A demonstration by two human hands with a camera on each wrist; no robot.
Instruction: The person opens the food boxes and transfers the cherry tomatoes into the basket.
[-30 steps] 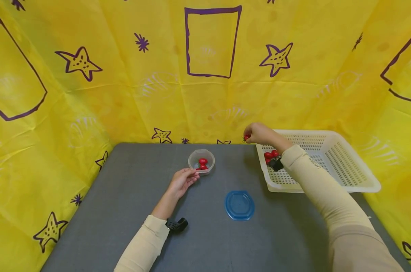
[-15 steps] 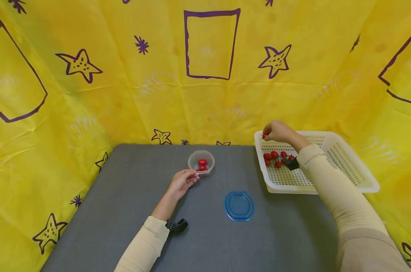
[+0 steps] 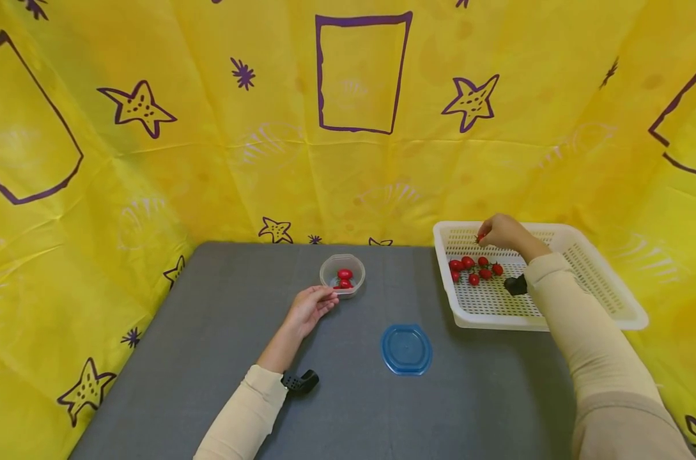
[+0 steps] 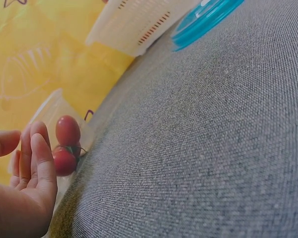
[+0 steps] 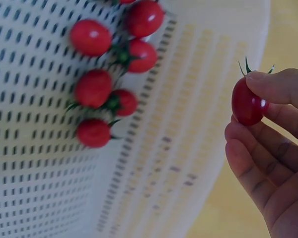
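My right hand (image 3: 503, 231) pinches a cherry tomato (image 5: 249, 101) with green sepals between thumb and fingers, raised over the back of the white perforated basket (image 3: 628, 299). Several more cherry tomatoes (image 3: 474, 280) lie inside that basket, on its left part. At the near rim of a small clear plastic tub (image 3: 326, 275), my left hand (image 3: 309, 310) holds the edge with thumb and fingertips. A few red cherry tomatoes (image 4: 68, 130) sit in the tub, partly hidden behind the fingers in the left wrist view.
A blue lid (image 3: 406, 349) lies flat on the grey tabletop (image 3: 209, 332), between tub and basket and nearer to me. Yellow patterned cloth (image 3: 209, 185) walls the table at the back and both sides.
From left of the basket, my right hand has moved rightward over it with the cherry tomato still pinched, uncovering more tomatoes below. The left hand and tub have stayed in place.
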